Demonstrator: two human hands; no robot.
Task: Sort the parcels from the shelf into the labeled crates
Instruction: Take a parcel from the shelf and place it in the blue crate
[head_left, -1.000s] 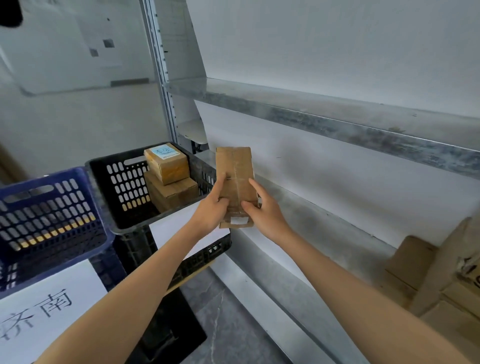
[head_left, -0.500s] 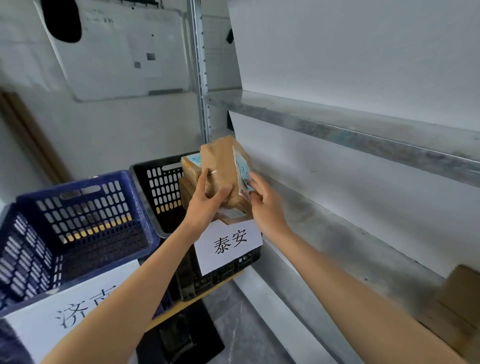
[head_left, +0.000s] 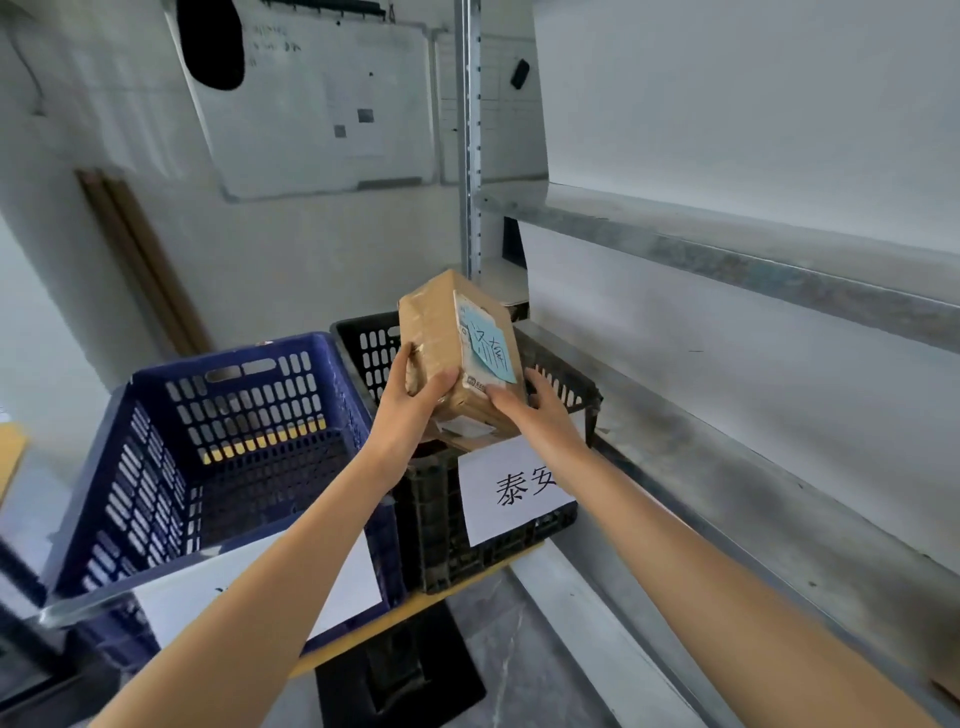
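the fingers (head_left: 409, 364) of our left hand (head_left: 415, 400) curl round the parcel (head_left: 436, 332); those of our right hand (head_left: 535, 415) lie straight against its labelled face. we hold it over the black crate (head_left: 571, 387), right of the blue crate (head_left: 234, 415), not yet released. what is left on the shelf (head_left: 727, 519) we cannot tell.

Brown parcel (head_left: 441, 348) bears a light-blue note (head_left: 491, 345); crates are blue (head_left: 228, 431) and black (head_left: 431, 519).
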